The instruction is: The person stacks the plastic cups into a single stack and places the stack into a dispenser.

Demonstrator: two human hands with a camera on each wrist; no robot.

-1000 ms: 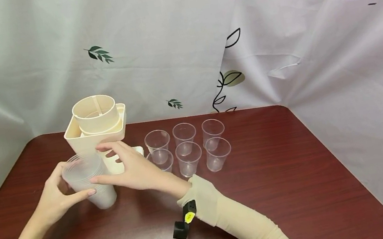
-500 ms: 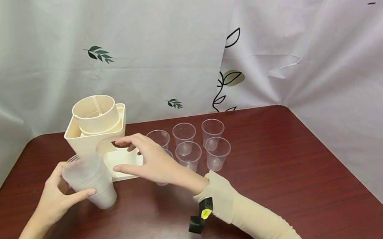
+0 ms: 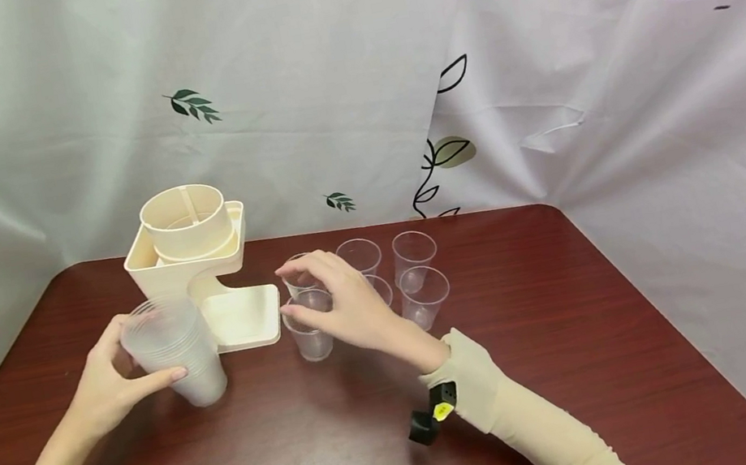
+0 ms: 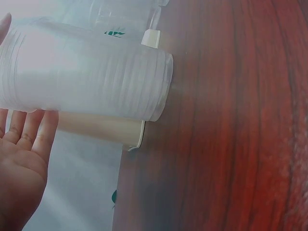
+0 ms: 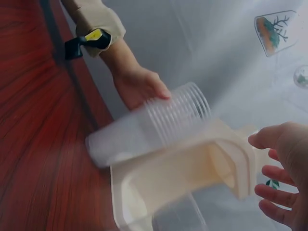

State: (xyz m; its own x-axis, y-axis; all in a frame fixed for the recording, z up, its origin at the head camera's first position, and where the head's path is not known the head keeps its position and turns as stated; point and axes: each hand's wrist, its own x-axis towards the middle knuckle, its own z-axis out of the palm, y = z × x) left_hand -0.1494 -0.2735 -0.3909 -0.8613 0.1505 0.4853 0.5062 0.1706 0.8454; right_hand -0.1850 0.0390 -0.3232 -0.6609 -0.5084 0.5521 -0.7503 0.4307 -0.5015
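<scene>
My left hand [image 3: 103, 389] grips a tall stack of nested clear plastic cups [image 3: 197, 369], fingers behind and thumb in front. Many close rims show near its top. The left wrist view has the stack's bottom [image 4: 161, 86] close to the tabletop. My right hand [image 3: 351, 302] is raised over the left part of a group of single clear cups, thumb and fingers apart. It overlaps the front-left cup [image 3: 316, 346] and the one behind it in the head view. From the right wrist, nothing shows between the right hand's [image 5: 288, 178] thumb and fingers.
Behind the stack stands a cream plastic stand with a round holder [image 3: 187, 226] on top and a flat tray [image 3: 244, 320] at its foot. Single cups, such as the front-right one [image 3: 425, 302], stand in two rows. A patterned cloth [image 3: 316, 69] hangs behind the dark red table [image 3: 543, 319].
My right hand has moved rightward from beside the stack, past the stand's tray, to over the single cups. My left hand and the stack have stayed in place.
</scene>
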